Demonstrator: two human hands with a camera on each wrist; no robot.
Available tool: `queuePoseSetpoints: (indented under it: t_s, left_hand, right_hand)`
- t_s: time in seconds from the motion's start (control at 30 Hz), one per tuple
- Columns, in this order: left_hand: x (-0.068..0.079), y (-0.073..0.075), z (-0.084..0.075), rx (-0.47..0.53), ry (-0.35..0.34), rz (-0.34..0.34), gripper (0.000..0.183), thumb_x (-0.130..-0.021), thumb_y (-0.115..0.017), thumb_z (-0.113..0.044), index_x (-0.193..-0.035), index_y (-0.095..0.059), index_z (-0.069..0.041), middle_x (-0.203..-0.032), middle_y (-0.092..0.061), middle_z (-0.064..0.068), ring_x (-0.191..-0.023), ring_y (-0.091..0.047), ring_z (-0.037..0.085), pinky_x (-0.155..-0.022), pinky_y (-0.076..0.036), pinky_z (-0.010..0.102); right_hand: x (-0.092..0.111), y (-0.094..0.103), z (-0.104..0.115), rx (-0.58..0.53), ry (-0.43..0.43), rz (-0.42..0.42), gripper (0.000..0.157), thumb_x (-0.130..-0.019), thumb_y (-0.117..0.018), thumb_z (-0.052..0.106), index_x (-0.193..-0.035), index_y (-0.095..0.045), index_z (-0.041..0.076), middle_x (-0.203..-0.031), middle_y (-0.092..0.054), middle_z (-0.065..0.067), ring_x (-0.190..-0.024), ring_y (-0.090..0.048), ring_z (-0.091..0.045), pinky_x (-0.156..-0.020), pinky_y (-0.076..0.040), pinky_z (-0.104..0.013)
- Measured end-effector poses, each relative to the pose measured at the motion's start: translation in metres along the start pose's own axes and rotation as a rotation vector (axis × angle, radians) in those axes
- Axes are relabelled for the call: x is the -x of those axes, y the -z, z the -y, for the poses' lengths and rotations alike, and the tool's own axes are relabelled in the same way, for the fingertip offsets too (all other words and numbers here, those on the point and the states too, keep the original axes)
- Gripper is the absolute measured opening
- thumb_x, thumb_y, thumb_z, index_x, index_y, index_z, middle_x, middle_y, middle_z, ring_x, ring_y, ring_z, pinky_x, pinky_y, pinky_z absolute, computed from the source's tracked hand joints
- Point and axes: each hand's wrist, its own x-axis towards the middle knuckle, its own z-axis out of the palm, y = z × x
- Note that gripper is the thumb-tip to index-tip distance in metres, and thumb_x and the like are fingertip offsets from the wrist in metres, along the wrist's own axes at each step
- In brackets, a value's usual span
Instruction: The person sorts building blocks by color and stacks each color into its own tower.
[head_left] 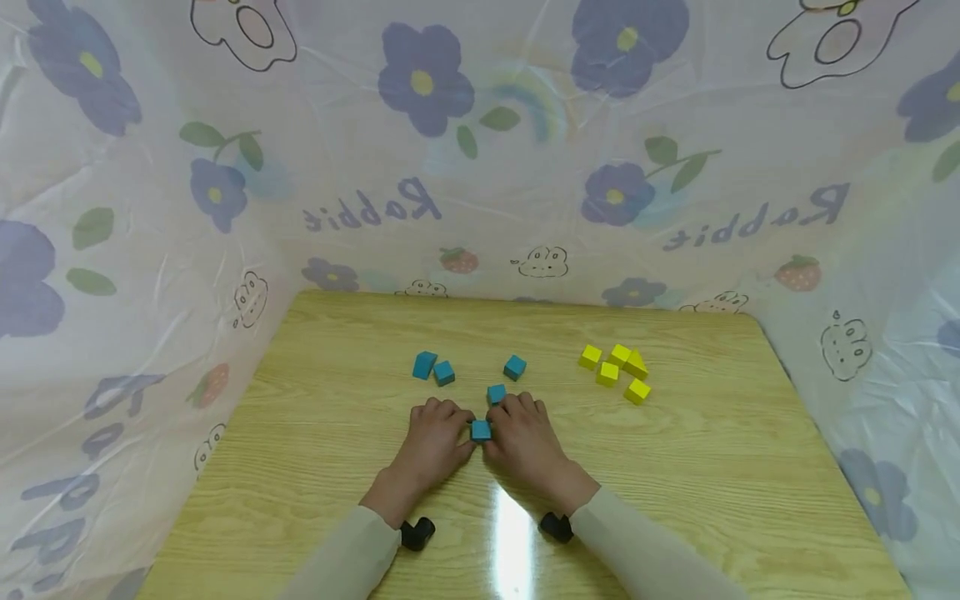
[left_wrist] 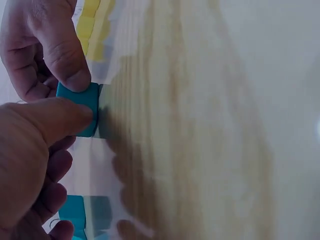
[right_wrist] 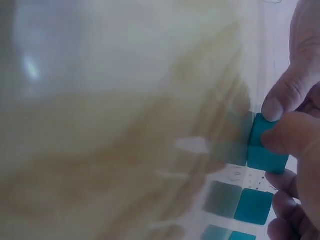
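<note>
At the middle of the table, a small blue block (head_left: 481, 430) is held between both hands. My left hand (head_left: 433, 443) pinches it from the left, its thumb (left_wrist: 75, 114) lying across the block's face in the left wrist view. From the other side my right hand (head_left: 525, 437) grips the same block, the thumb (right_wrist: 285, 135) pressed on it in the right wrist view. Just beyond the right hand's fingers stands another blue block (head_left: 497, 393). Farther back is one more blue block (head_left: 514, 367). The curled fingers partly hide the held block.
Back left on the wooden table (head_left: 300, 433) are a slanted blue block (head_left: 424, 364) and a blue cube (head_left: 444, 372). A group of several yellow blocks (head_left: 607, 373), one triangular (head_left: 636, 364), lies back right. Printed cloth (head_left: 525, 150) stands around the table.
</note>
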Motion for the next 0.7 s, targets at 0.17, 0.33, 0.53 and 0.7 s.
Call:
queuePoseSetpoints:
  t_s: [0.17,0.33,0.53,0.7]
  left_hand:
    - [0.003,-0.005,-0.002,0.004,-0.024,0.033,0.036,-0.095,-0.078,-0.033,-0.124,-0.072,-0.013,-0.114,-0.067,0.002,-0.105,-0.053,0.024,-0.091,-0.04,0.044]
    - [0.004,-0.006,0.0,-0.06,-0.082,0.027,0.035,-0.094,-0.079,-0.034,-0.122,-0.072,-0.014,-0.112,-0.066,0.0,-0.103,-0.051,0.022,-0.093,-0.04,0.043]
    - [0.007,-0.006,0.001,-0.1,-0.116,0.048,0.035,-0.096,-0.077,-0.037,-0.122,-0.072,-0.014,-0.113,-0.065,0.0,-0.102,-0.05,0.021,-0.093,-0.04,0.043]
    - [0.006,-0.005,0.001,-0.103,-0.124,0.043,0.036,-0.096,-0.076,-0.038,-0.123,-0.072,-0.013,-0.111,-0.064,-0.001,-0.101,-0.049,0.021,-0.093,-0.039,0.043]
  right_hand:
    - [0.008,-0.002,-0.002,-0.024,-0.005,0.004,0.016,-0.09,-0.075,0.026,-0.099,-0.067,0.015,-0.1,-0.061,-0.001,-0.087,-0.046,-0.024,-0.075,-0.033,-0.036]
    - [0.012,-0.001,-0.001,-0.025,0.0,0.011,0.018,-0.09,-0.075,0.028,-0.099,-0.066,0.016,-0.098,-0.06,0.0,-0.088,-0.046,-0.024,-0.076,-0.034,-0.036]
    - [0.015,-0.003,-0.001,-0.021,0.013,0.018,0.017,-0.089,-0.074,0.028,-0.098,-0.065,0.016,-0.1,-0.06,0.001,-0.089,-0.047,-0.024,-0.077,-0.035,-0.036]
    - [0.014,-0.001,-0.003,-0.016,0.029,0.001,0.017,-0.089,-0.074,0.027,-0.098,-0.065,0.016,-0.1,-0.06,0.001,-0.089,-0.046,-0.023,-0.077,-0.034,-0.036]
